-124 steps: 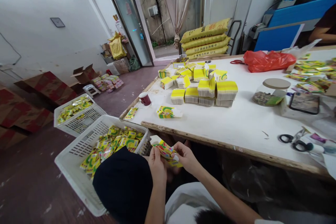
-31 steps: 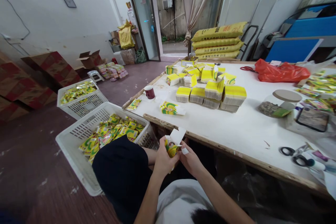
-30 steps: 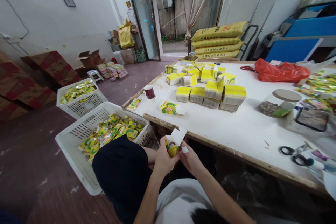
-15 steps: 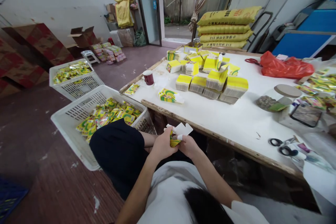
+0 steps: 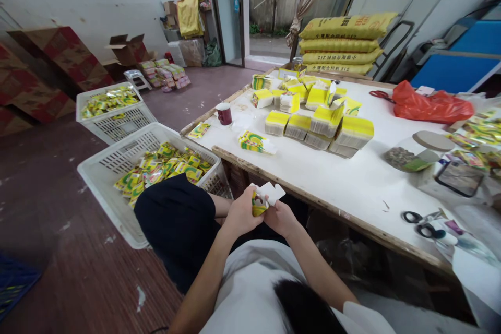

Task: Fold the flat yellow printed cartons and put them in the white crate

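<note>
Both my hands meet in front of my lap, just below the table edge. My left hand [image 5: 240, 215] is closed round a small yellow and green carton [image 5: 259, 205]. My right hand [image 5: 282, 217] pinches the same carton from the right, where its white flaps [image 5: 273, 192] stand open upward. Left of my knee, a white plastic basket [image 5: 113, 195] holds many yellow and green cartons. A flat carton [image 5: 254, 142] lies on the white table [image 5: 352, 177] near its front edge. Behind it stand stacks of flat yellow-topped cartons [image 5: 319, 126].
A second white basket [image 5: 113, 117] with packets sits further left on the floor. A red mug [image 5: 224, 113], scissors [image 5: 425, 222], a lidded jar [image 5: 415, 150], a phone [image 5: 457, 178] and a red bag [image 5: 430, 106] lie on the table. Yellow sacks [image 5: 344, 42] are stacked by the doorway.
The flat carton I held four seconds ago is now opened up into a box shape with its flaps raised. My hands stay together on it; the view has tilted down slightly.
</note>
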Action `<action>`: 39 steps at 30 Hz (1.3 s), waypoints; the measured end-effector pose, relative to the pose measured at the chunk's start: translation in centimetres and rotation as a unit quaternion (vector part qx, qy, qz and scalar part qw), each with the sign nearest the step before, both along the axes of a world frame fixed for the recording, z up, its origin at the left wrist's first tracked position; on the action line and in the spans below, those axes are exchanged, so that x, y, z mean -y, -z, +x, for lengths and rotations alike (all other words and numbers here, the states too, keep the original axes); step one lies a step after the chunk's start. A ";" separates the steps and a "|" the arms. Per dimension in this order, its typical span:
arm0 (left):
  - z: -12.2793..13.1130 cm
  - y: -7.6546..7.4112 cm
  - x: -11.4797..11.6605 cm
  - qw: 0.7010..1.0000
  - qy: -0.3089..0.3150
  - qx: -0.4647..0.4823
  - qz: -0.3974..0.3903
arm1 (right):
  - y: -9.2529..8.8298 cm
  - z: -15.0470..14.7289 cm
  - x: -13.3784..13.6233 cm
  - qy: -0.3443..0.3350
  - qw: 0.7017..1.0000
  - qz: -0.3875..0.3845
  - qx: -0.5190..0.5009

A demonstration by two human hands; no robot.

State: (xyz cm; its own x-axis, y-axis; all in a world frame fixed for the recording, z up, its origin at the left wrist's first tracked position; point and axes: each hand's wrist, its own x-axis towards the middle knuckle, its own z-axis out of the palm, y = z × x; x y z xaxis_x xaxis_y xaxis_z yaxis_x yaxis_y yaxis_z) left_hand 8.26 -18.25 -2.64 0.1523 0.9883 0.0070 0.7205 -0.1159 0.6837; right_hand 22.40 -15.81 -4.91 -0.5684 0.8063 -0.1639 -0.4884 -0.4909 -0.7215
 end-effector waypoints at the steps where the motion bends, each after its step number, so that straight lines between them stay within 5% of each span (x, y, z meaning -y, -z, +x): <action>1: 0.0 -0.1 0.0 1.000 0.011 -0.004 -0.006 | 0.1 0.1 0.1 0.001 1.000 0.010 0.008; 8: 0.2 -0.3 0.3 0.998 0.056 0.014 -0.029 | 1.3 0.6 0.2 0.036 0.980 0.118 0.155; 16: -0.2 1.1 -0.1 0.999 0.024 0.038 0.004 | 0.8 0.4 0.3 0.072 0.880 0.350 0.311; 22: -1.1 0.7 -0.4 0.999 -0.012 0.031 0.038 | 1.7 1.3 -0.9 0.124 0.902 0.267 0.316; 29: -2.8 -0.5 -0.6 0.999 -0.003 0.046 0.011 | 0.2 1.7 -0.9 0.022 0.834 0.440 0.333; 39: -2.9 -1.1 -0.2 0.999 0.038 -0.008 -0.022 | -1.5 3.8 -3.0 -0.103 0.792 0.481 0.363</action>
State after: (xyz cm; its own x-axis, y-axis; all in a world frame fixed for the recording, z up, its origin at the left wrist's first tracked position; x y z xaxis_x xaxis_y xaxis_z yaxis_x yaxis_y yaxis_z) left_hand 5.34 -18.05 -1.56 0.2267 0.9732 -0.0387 0.7222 -0.1413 0.6771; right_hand 26.24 -12.86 -3.42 -0.7415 0.6591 0.1255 0.2450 0.4401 -0.8639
